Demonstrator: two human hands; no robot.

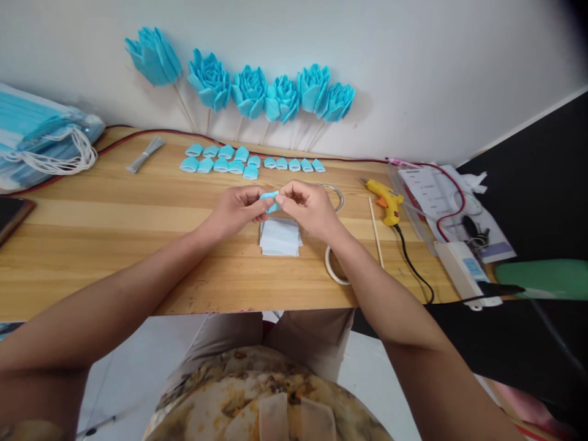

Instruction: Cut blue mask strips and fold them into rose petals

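Between my left hand (239, 210) and my right hand (309, 205) is a small light-blue piece of mask fabric (271, 201), pinched by the thumbs and fingers of both. The fingers partly cover its shape. Just below lies a stack of pale fabric pieces (280, 237) on the table. Beyond my hands, two rows of folded blue petals (221, 165) lie on the wood, with more petals (294, 164) to their right. A roll of tape (337, 196) sits behind my right hand, and another tape roll (331, 269) is partly hidden under my right forearm.
Several blue fabric flowers (249, 92) on sticks lean against the wall. A yellow glue gun (386, 199), a thin wooden stick (375, 233) and a power strip (466, 272) are at right. Bagged masks (41, 141), wire strips (145, 154) and a phone (13, 215) lie at left.
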